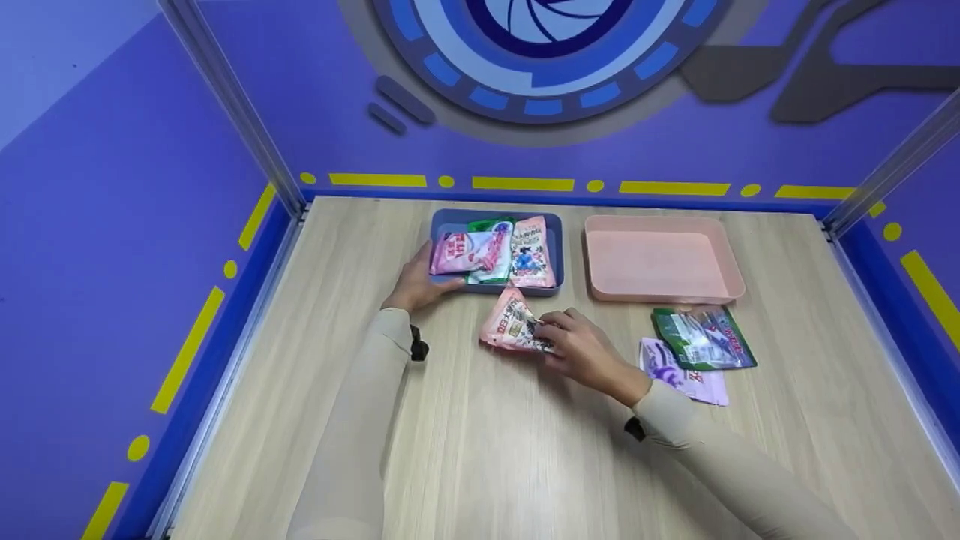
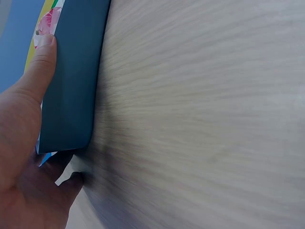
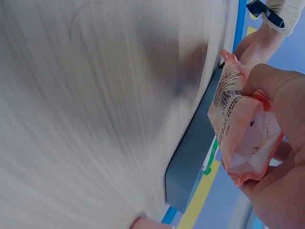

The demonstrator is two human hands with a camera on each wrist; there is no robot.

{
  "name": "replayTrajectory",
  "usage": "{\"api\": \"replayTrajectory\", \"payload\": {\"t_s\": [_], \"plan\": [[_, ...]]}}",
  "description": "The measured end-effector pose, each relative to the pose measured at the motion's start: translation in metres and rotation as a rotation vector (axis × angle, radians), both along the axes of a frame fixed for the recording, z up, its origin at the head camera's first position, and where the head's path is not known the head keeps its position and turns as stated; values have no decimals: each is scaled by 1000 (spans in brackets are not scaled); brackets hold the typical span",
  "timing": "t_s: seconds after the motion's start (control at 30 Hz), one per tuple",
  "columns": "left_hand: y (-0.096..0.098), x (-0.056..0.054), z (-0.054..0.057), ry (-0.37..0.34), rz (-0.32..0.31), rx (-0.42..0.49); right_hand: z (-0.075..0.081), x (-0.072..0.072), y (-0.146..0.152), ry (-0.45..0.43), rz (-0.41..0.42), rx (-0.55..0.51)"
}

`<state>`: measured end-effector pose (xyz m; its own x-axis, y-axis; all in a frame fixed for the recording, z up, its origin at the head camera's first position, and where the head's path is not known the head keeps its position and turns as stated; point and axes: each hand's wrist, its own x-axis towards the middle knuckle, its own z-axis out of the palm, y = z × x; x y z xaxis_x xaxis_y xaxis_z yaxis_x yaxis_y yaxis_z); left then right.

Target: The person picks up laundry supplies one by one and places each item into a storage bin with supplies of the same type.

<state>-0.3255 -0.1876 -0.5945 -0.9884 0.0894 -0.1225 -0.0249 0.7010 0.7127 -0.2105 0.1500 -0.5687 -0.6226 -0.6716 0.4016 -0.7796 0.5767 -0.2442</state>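
My left hand [image 1: 421, 283] holds the left front corner of a blue-grey tray [image 1: 556, 289], thumb along the front wall and fingers round the side. In the left wrist view the thumb tip lies at the rim beside a packet. Inside the tray lie a pink snack packet [image 1: 457, 255], a green-and-white packet [image 1: 487, 279] and a peach-pink packet [image 1: 531, 255]. My right hand [image 1: 585, 351] pinches another peach-pink snack packet [image 3: 228, 112] by one end, just in front of the tray. That packet hangs tilted above the table, its printed back towards the right wrist camera.
A pink tray [image 1: 660, 294] with nothing in it stands right of the blue-grey one. In front of it a green packet [image 1: 705, 337] overlaps a lilac packet [image 1: 706, 386] on the wooden table [image 1: 480, 465]. Blue-purple panels [image 1: 150, 225] enclose the table at the back and sides.
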Motion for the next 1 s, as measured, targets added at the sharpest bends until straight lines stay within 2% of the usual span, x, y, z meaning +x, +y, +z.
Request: {"api": "replayTrajectory", "payload": {"t_s": [0.23,0.57,1.0], "plan": [[0,0,0,3,-3,9,1,-2,-1,34,18,-25],[0,1,0,-24,17,15,8,-6,1,26,20,-30],[0,0,-1,-18,18,16,16,-12,0,23,5,-36]]}}
